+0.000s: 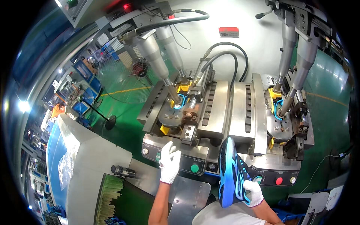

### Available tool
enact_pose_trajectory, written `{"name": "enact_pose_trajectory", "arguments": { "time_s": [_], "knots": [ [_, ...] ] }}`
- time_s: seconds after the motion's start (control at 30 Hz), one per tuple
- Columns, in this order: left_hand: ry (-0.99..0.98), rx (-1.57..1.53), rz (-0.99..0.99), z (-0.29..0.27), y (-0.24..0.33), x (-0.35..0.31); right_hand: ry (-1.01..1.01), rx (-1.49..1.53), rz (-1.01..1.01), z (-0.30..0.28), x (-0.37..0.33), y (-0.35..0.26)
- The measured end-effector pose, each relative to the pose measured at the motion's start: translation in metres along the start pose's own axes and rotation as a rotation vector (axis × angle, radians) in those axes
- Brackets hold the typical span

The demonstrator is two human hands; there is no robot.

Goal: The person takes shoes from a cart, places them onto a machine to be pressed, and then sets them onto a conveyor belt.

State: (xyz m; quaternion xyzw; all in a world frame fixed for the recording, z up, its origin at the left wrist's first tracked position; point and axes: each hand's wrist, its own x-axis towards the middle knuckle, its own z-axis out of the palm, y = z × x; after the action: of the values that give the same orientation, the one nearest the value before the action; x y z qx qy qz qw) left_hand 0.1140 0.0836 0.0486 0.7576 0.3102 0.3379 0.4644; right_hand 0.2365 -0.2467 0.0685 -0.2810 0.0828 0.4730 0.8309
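Note:
In my right hand (254, 192), a white glove closes round the heel end of a blue and black sports shoe (229, 174). Its toe points up and its bright blue sole side faces left. My left hand (170, 162), also gloved in white, is raised before the left control panel (184, 156) with its fingers apart and a little bent. Nothing shows in it; whether it touches the panel is unclear. A green button (194, 168) lies just right of it. Beyond the hands stands a two-station metal shoe press, with clamp plates at the left station (171, 116) and right station (279, 125).
Metal columns (153, 56) and black hoses (240, 56) rise over the stations. A red button (279, 181) sits on the right panel. At left are a light grey bench (97, 153), a dark bottle-like cylinder (123, 171) and a large fan (138, 69). A cable crosses the green floor at right.

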Motion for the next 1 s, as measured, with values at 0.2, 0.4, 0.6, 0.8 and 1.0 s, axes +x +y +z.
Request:
{"name": "enact_pose_trajectory", "arguments": {
  "time_s": [0.2,0.4,0.6,0.8,1.0],
  "knots": [
    [-0.001,-0.018,-0.005,-0.017,-0.004,0.018,-0.019,-0.197,-0.054,-0.022,0.021,0.017],
    [0.010,0.051,0.048,-0.020,-0.012,0.038,-0.083,-0.177,-0.094,0.020,0.017,0.023],
    [0.017,-0.014,0.067,-0.016,-0.036,0.082,-0.057,-0.206,-0.163,0.034,0.012,0.023],
    [-0.013,0.090,0.071,0.003,-0.060,0.162,0.000,-0.372,-0.147,-0.002,0.028,0.015],
    [-0.066,0.261,0.047,0.054,-0.084,0.227,-0.038,-0.424,-0.172,0.003,0.046,0.000]
  ]
}}
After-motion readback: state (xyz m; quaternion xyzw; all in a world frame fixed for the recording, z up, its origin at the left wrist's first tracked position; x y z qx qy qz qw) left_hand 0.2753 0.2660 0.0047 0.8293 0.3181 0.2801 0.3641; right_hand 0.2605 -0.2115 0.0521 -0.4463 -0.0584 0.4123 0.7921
